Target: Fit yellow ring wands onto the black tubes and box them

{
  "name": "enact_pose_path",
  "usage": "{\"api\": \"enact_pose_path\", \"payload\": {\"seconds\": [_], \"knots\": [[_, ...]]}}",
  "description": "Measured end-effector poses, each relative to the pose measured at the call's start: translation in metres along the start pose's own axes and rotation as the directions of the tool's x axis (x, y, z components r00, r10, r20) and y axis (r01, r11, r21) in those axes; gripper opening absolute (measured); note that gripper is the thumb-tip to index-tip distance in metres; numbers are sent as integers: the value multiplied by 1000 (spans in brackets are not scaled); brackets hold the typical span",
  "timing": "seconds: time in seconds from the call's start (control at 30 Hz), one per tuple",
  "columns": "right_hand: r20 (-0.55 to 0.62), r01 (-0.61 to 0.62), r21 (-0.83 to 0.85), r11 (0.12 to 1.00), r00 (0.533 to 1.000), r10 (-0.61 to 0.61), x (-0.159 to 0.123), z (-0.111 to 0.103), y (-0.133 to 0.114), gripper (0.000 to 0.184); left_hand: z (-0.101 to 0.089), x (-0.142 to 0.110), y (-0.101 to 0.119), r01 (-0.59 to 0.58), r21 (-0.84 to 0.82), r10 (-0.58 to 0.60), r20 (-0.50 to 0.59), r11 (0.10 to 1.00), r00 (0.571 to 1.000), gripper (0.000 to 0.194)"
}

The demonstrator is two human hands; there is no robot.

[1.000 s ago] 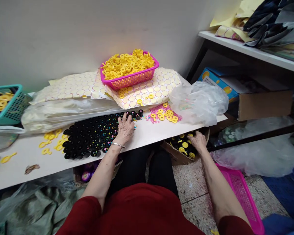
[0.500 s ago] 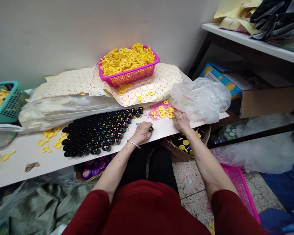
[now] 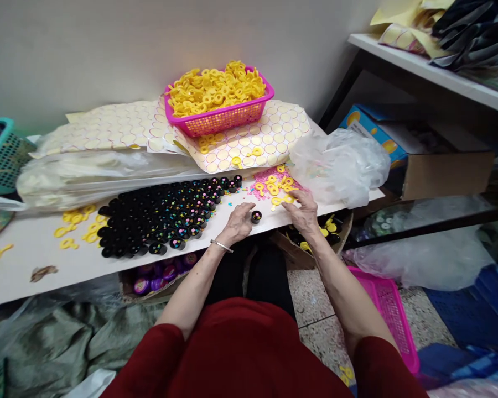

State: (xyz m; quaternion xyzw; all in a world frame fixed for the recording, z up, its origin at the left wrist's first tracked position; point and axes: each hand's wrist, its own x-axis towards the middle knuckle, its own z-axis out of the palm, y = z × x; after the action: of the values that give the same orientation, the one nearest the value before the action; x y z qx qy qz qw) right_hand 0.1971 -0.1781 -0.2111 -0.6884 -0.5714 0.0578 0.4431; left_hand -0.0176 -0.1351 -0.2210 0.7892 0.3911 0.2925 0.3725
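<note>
Left hand (image 3: 238,222), digits parted, sat beside lone black cup (image 3: 256,216). Right hand (image 3: 305,214) reached yellow rings (image 3: 273,187), grip unclear, perhaps touching one. Plastic bag (image 3: 342,166) crowded counter (image 3: 77,276) beyond.

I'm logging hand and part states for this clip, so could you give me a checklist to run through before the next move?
1. Single black cup upright: ok, with something pink visible inside.
2. Single black cup apart from the grouped black cups: ok.
3. Left hand clear of the single black cup: cannot tell; the fingertips are right beside it.
4. Right hand at the loose yellow rings: ok, though whether it grips one cannot be told.
5. Pink beads kept together: not ok; some lie scattered beside the heap.
6. Pink basket stocked with yellow rings: ok, heaped above its rim.
</note>
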Motion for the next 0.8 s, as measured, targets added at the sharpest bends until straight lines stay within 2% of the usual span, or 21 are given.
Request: {"api": "enact_pose_path", "payload": {"seconds": [0.1,0.17,0.23,0.3,0.4,0.6,0.8], "knots": [[139,35,153,988,989,-57,-21,15,-27,25,-3,-4,2,127,-230,-155,-109,965,982,47],[190,48,172,984,978,-81,-30,25,-41,23,-5,-5,6,208,-362,-288,-182,909,940,28],[211,63,149,987,973,-94,-34,33,-48,23,-7,-4,9,258,-472,-391,-208,843,896,15],[230,77,114,991,968,-101,-35,39,-51,24,-8,-3,11,287,-540,-451,-200,792,870,26],[255,85,85,993,961,-104,-33,44,-50,24,-6,0,9,313,-531,-455,-158,788,877,36],[270,54,82,995,960,-74,-33,43,-53,28,4,5,7,286,-395,-335,-60,873,940,33],[244,-73,176,982,969,28,-36,49,-45,30,6,8,11,267,-195,-286,-79,944,955,29]]}}
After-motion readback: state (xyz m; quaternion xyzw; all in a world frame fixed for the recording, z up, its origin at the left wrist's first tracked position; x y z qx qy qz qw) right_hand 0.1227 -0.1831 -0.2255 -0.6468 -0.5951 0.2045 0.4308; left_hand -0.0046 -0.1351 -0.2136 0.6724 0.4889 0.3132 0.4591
